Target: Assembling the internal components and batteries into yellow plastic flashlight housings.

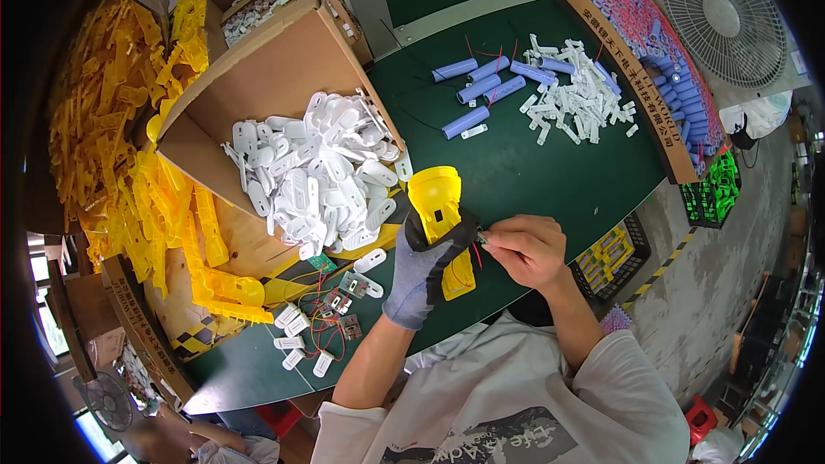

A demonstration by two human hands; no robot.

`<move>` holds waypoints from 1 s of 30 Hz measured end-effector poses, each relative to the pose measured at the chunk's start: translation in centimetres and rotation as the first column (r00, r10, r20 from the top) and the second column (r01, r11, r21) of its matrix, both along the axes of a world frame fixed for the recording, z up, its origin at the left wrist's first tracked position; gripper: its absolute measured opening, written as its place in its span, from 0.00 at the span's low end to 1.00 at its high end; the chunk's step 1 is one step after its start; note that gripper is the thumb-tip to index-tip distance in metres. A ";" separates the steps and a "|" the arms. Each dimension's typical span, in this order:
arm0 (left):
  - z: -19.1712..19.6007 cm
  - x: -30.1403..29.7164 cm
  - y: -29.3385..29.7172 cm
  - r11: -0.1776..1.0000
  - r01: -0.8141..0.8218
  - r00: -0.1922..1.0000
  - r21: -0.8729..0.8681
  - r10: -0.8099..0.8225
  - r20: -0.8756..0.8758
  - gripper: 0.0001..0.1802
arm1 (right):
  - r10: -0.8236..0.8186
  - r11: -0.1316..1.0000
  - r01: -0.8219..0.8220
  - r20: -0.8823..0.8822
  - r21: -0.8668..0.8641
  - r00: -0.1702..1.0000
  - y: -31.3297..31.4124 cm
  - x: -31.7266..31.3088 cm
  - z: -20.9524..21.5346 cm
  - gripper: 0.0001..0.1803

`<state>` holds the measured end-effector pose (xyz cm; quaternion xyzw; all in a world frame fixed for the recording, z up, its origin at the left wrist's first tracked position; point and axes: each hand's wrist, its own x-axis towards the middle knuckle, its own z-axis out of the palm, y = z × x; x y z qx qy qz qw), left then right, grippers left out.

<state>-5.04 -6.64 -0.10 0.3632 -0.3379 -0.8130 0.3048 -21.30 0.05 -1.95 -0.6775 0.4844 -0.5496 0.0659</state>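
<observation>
Fingers of our grey-gloved left hand (423, 266) clamp a long yellow plastic shell (435, 191), presumably steadying it while our bare right hand (529, 249) pinches a tiny dark part (482, 237).

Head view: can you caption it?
Gray-gloved left hand holds a curved yellow plastic shell beside the bare right hand, at a green table.

The setting is looking like an assembly workshop: a green workbench (550, 176) is filling the centre, a cardboard box (232, 77) of loose white plastic parts (322, 176) is standing open left of centre, a carton (614, 56) is holding massed battery cells (679, 94) beside a large fan (722, 15) at upper right, and black-and-yellow tape (657, 271) is marking the floor (752, 232) at right.
</observation>
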 end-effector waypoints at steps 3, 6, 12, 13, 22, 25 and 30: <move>-0.3 -0.2 0.0 0.999 -0.029 0.999 0.022 0.028 0.021 0.20 | -0.008 1.000 0.008 -0.002 0.022 1.000 0.0 0.1 0.1 0.12; -0.4 -0.3 0.1 0.996 -0.079 0.995 0.029 0.081 -0.056 0.20 | 0.006 1.000 -0.006 0.013 0.023 1.000 -0.2 0.2 0.1 0.12; -0.7 -0.1 0.1 0.992 -0.088 0.986 0.088 0.099 -0.136 0.21 | -0.007 1.000 0.006 0.010 0.022 1.000 -0.2 1.0 0.0 0.13; -0.7 0.0 0.1 0.993 -0.080 0.986 0.081 0.091 -0.139 0.21 | -0.003 1.000 0.002 0.006 0.023 1.000 -0.2 1.0 0.0 0.13; -1.3 0.1 0.0 0.994 -0.076 0.980 0.074 0.088 -0.178 0.22 | 0.022 1.000 -0.022 0.002 -0.007 1.000 -0.5 0.9 0.0 0.10; -1.5 0.1 0.1 0.995 -0.070 0.980 0.064 0.080 -0.180 0.23 | 0.035 0.999 -0.035 0.016 0.003 0.999 -0.4 0.9 0.1 0.10; -0.8 -0.3 0.4 0.997 -0.066 0.990 0.034 0.069 -0.124 0.20 | -0.040 0.998 0.036 0.078 0.054 0.996 -0.2 0.6 -0.1 0.07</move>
